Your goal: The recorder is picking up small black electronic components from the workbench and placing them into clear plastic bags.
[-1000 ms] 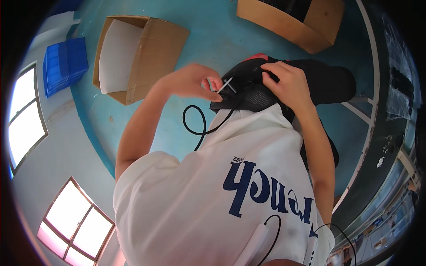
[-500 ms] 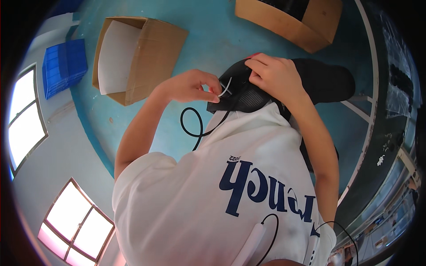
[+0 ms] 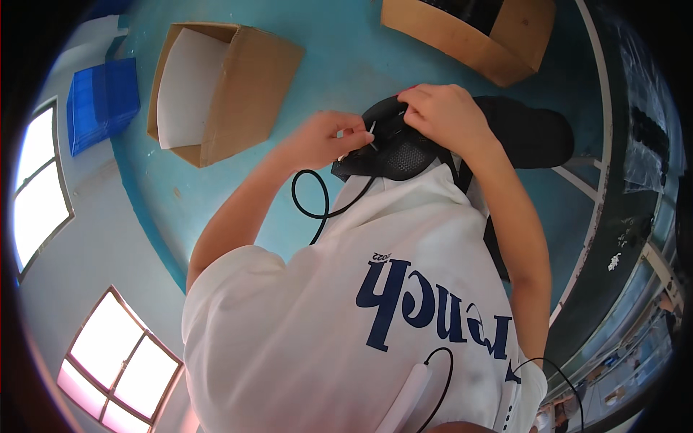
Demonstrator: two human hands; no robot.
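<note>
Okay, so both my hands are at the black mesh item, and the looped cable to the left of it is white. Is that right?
Not quite: the looped cable is black, not white, as the head view shows. The rest stands: your left hand and right hand are both at the black mesh item, with the cable to its left.

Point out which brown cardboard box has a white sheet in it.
The brown cardboard box at upper left, beyond the left hand: a flat white sheet shows in its opening. The other brown cardboard box, at the top edge, shows black inside.
</note>
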